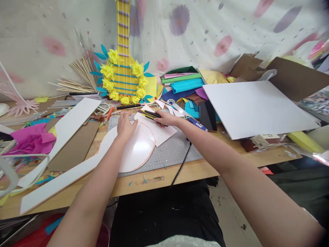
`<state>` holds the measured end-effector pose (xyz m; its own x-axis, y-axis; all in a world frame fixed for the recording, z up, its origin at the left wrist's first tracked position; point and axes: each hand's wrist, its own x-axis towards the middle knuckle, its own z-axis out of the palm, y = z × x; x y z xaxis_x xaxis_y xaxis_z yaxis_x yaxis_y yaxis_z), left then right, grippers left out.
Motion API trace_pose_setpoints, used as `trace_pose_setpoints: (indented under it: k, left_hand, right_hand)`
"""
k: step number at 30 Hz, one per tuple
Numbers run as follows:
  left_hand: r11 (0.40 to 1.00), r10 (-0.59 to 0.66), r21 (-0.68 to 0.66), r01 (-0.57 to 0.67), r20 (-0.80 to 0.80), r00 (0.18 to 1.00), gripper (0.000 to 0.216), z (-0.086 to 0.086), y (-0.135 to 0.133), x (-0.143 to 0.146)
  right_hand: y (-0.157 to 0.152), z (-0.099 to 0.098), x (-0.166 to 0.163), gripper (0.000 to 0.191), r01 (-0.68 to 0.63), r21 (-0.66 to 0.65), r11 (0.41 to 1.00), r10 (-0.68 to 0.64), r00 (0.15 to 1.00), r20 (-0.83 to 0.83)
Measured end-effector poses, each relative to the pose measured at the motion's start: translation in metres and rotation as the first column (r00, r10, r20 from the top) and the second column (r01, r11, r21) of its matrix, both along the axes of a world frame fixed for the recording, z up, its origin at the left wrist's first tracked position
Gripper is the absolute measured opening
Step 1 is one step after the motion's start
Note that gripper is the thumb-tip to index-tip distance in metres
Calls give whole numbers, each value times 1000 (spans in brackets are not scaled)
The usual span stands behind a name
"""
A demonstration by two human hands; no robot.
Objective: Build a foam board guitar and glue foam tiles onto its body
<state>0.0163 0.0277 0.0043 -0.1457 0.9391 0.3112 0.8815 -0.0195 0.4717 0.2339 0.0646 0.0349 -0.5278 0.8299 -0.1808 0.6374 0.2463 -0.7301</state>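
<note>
My right hand [165,118] is closed around a black and yellow utility knife [149,114], its tip pointing left over the far side of the board. My left hand [125,125] lies with fingers apart on a white guitar-shaped foam board [140,149], near its upper edge. An orange line follows the board's round body, and its long neck reaches toward the lower left. A loose white offcut [164,135] lies against the body's right side, under the knife and right hand. Beneath both is a grey cutting mat [180,151].
A yellow guitar [124,77] with paper flowers stands behind. White board strips [74,123] and magenta paper [33,140] lie left. At right are a phone [207,116], scissors [180,109] and a large white board [257,106]. A black cable [181,164] hangs over the front edge.
</note>
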Motion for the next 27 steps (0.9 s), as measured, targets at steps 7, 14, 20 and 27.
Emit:
trace_pose_setpoints:
  k: [7,14,20,27]
  left_hand:
    - [908,-406,-179,378,-162,899,42,-3,-35,-3]
    - [885,-447,-232,404,-178,877,50,-12,-41,-1]
    - [896,-428,-209,391,-182,885,47,-10,-43,0]
    - [894,-436,-194,403,-174,883,44,-12,-42,1]
  right_hand:
    - [7,12,-3,24,-200,232,952,124,944,305]
    - [12,9,-13,26,-280,254,926,172,911,375]
    - [14,22,-20,26,-372,258,892,225,858,462]
    - [14,32,-26,30,-458,334,824,205,790,578]
